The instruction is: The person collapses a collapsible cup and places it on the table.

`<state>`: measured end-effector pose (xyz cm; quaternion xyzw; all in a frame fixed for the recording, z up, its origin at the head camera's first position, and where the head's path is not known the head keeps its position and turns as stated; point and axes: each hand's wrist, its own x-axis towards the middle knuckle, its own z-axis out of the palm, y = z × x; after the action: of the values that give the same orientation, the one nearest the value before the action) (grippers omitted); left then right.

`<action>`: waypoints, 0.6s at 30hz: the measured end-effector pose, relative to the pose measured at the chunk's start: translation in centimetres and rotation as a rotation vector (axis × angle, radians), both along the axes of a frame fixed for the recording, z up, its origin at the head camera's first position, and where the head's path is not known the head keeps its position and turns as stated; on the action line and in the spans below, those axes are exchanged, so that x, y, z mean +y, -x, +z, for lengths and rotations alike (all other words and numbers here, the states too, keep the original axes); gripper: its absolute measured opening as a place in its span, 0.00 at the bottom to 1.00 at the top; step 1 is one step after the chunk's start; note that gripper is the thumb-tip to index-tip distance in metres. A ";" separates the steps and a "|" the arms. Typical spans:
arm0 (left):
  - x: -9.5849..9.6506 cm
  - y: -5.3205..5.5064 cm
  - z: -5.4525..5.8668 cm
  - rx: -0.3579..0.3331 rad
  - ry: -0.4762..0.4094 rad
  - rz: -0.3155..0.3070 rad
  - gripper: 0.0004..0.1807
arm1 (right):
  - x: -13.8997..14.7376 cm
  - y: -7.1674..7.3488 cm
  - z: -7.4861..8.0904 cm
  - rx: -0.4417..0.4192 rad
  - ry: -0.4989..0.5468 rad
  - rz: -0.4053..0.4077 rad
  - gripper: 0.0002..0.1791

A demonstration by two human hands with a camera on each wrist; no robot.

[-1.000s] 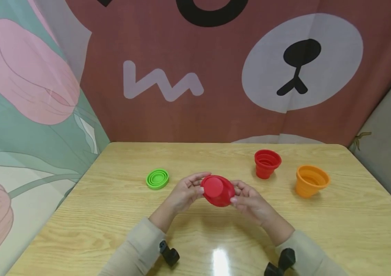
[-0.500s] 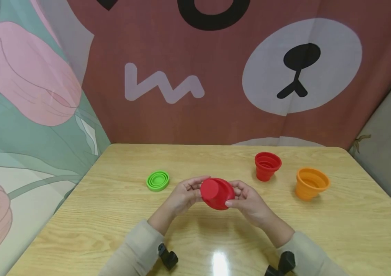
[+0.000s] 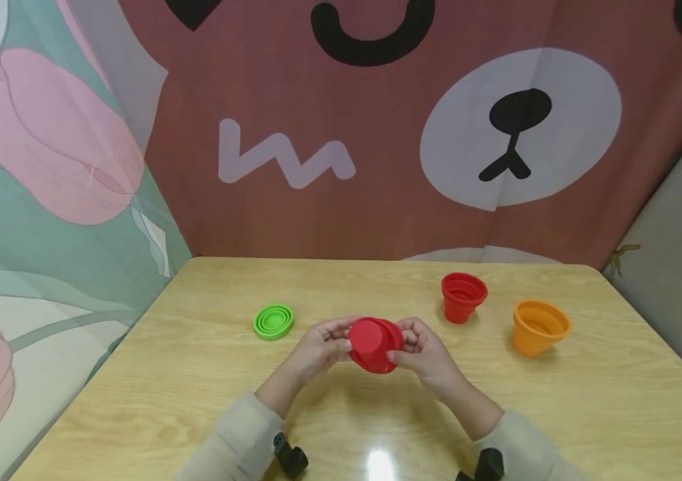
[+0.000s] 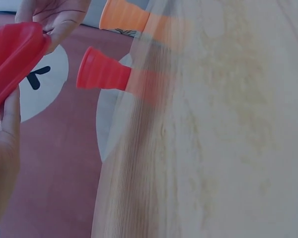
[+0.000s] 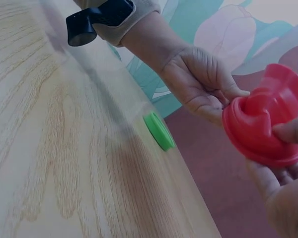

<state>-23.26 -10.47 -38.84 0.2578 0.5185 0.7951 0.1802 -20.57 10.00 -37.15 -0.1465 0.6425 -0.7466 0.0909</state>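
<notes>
Between both hands, above the table, a red collapsible silicone cup [image 3: 371, 337] is held with its base facing the head camera. Its wall is partly folded and dented, as the right wrist view shows on the same red cup [image 5: 265, 116]. My left hand [image 3: 320, 344] pinches the rim on the left side, thumb in front and fingers behind. My right hand [image 3: 427, 357] grips the other side, with its thumb pressing on the wall near the rim. In the left wrist view the held cup [image 4: 15, 59] is cut off by the frame edge.
A green collapsible cup [image 3: 273, 322], folded flat, lies on the wooden table [image 3: 154, 401] to the left. A second red cup [image 3: 463, 297] and an orange cup [image 3: 538, 327] stand expanded at the right. Behind the table hangs a printed bear curtain [image 3: 292, 220].
The held red cup has turned slightly and its wall is pushed in further on the right. My right thumb has moved left across the cup. The head view has tilted up slightly.
</notes>
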 end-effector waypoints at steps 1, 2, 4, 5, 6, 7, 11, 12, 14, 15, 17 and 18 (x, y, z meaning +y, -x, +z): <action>0.1 0.1 -0.1 0.000 0.005 0.003 0.21 | 0.0 0.0 0.0 0.002 -0.007 -0.011 0.20; 0.1 0.2 -0.1 0.002 0.013 0.008 0.21 | -0.1 0.1 -0.1 0.003 -0.016 -0.022 0.20; 0.2 0.3 -0.3 0.001 0.033 0.020 0.22 | -0.1 0.1 -0.2 0.009 -0.038 -0.043 0.20; 0.3 0.3 -0.3 -0.002 0.047 0.028 0.22 | -0.1 0.1 -0.2 0.007 -0.056 -0.057 0.19; 0.3 0.4 -0.4 -0.009 0.062 0.036 0.22 | -0.2 0.1 -0.3 0.004 -0.074 -0.074 0.19; 0.4 0.3 -0.5 -0.014 0.079 0.043 0.22 | -0.2 0.0 -0.4 -0.001 -0.090 -0.090 0.19; 0.4 0.2 -0.9 -0.031 0.131 0.062 0.23 | -0.4 -0.1 -0.7 -0.016 -0.139 -0.141 0.19; 0.4 0.2 -0.9 -0.032 0.134 0.065 0.23 | -0.4 -0.1 -0.7 -0.014 -0.141 -0.148 0.19; 0.4 0.2 -1.0 -0.031 0.135 0.071 0.23 | -0.6 -0.1 -0.7 -0.009 -0.138 -0.160 0.18; 0.4 0.2 -1.0 -0.031 0.133 0.074 0.23 | -0.7 0.0 -0.7 -0.004 -0.139 -0.171 0.18; 0.4 0.4 -0.9 -0.030 0.130 0.072 0.24 | -0.8 0.1 -0.6 0.003 -0.139 -0.194 0.17; 0.5 0.4 -0.8 -0.030 0.130 0.069 0.24 | -0.8 0.2 -0.6 0.003 -0.138 -0.207 0.17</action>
<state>-23.70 -10.02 -39.63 0.2157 0.5747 0.7693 0.1768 -20.76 9.19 -37.77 -0.0738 0.7042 -0.7058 0.0223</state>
